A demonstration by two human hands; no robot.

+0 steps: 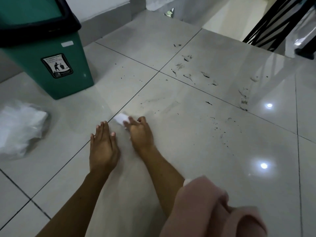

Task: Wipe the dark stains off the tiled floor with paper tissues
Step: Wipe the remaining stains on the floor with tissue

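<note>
Green bin (51,65) with sticker, crumpled plastic bag (20,127) perhaps; black railing (273,23)

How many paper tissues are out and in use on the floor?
1: a white paper tissue under the right hand fingers, beside the left hand. The plastic bag left of them may hide more.

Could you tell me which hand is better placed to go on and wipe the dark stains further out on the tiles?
The right hand: it already holds the tissue against the floor, and the dark stains lie ahead on its side. The left hand rests flat and empty.
</note>
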